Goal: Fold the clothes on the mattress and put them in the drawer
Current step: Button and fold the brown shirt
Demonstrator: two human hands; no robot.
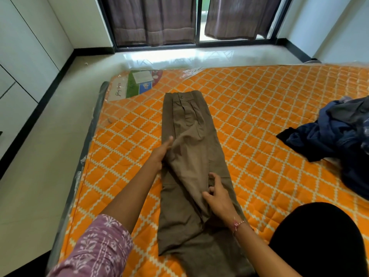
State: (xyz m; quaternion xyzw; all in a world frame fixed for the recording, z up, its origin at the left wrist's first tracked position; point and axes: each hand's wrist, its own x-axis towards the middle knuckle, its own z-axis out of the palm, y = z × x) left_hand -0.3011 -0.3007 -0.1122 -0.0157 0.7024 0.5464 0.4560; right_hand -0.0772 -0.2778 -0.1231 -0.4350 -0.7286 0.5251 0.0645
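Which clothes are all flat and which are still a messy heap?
The brown trousers lie flat under both hands; the dark blue clothes on the right are the crumpled heap.

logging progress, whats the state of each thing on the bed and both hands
trousers: laid flat lengthwise, legs stacked, not yet folded short
dark clothes: crumpled heap, unfolded
left hand: pressed on trousers' left edge
right hand: pinching trouser fabric
mattress: plastic-wrapped
curtains: mostly drawn
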